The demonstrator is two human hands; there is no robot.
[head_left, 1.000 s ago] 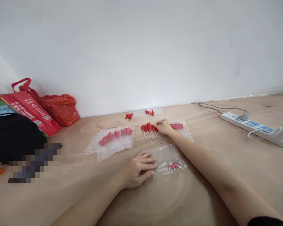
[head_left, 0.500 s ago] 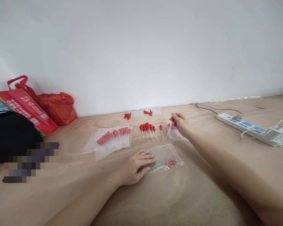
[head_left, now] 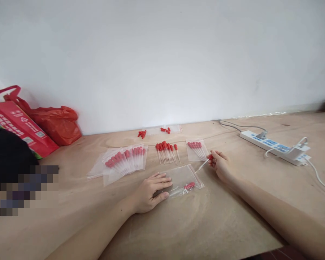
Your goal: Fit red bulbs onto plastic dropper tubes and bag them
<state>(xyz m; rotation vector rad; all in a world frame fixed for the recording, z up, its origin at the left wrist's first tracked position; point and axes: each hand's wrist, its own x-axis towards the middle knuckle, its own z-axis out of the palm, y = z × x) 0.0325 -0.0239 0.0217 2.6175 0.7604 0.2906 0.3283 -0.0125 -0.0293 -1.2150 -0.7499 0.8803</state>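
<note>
My left hand (head_left: 153,191) lies flat, fingers stretched out, on the left end of a clear zip-lock bag (head_left: 177,177). Inside that bag, near its lower edge, is a red-bulbed dropper (head_left: 190,186); whether there is more than one I cannot tell. My right hand (head_left: 219,164) pinches another glass dropper (head_left: 204,164) by its red bulb, the thin tip pointing down and left at the bag's zip end. Behind the bag lies a row of several loose droppers (head_left: 166,150). A bag of several droppers (head_left: 196,150) rests just beyond my right hand.
Filled bags (head_left: 124,162) overlap in a fan on the left. Red rubber bulbs (head_left: 142,134) lie near the wall, by a flat bag (head_left: 151,130). A white power strip (head_left: 273,147) with cables stands at right, red bags (head_left: 56,124) and a black bag (head_left: 11,159) at left.
My right hand has moved toward me and down with the dropper, from above the small filled bag to the zip end of the clear bag. My left hand stays on the bag. The view shifted slightly.
</note>
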